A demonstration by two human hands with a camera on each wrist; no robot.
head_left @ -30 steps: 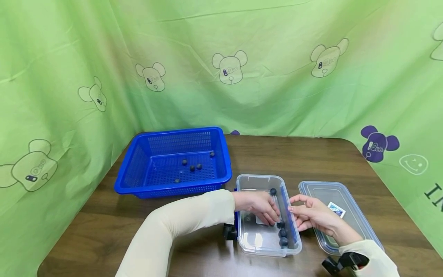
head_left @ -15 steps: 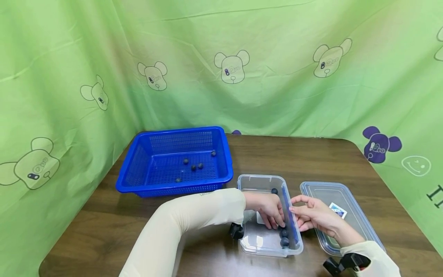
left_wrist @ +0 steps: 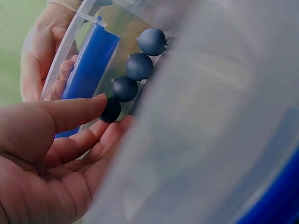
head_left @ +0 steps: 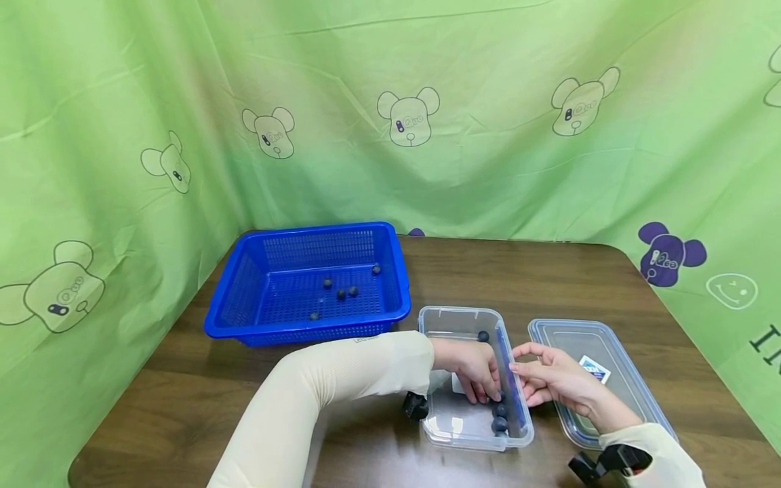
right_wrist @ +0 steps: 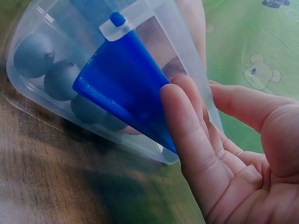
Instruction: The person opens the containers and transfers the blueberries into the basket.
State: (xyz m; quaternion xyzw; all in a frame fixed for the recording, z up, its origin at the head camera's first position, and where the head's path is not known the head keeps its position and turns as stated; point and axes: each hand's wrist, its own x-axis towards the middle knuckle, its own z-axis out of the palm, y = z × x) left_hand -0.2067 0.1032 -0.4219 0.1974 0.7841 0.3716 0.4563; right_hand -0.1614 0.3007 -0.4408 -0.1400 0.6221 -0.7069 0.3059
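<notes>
My left hand [head_left: 472,366] reaches down into a clear plastic box [head_left: 448,440]. In the left wrist view its thumb and fingertips pinch a small dark blue ball [left_wrist: 111,110], the end one of a row of several along the box's long side. Each of these balls [left_wrist: 152,42] bears a tiny nub. My right hand [head_left: 558,379] holds that side of the box from outside, thumb at the rim, fingers against the blue clasp [right_wrist: 126,88]. One more ball [head_left: 483,336] lies alone near the box's far end.
A blue perforated basket [head_left: 305,330] with several dark balls on its floor stands at the back left. The box's clear lid [head_left: 637,400] lies to the right, partly beneath my right forearm. A green printed curtain [head_left: 488,183] borders the wooden table [head_left: 476,271].
Over the second, my left hand has moved a little right inside the box and its fingers have closed on a ball in the row. My right hand keeps its hold on the box.
</notes>
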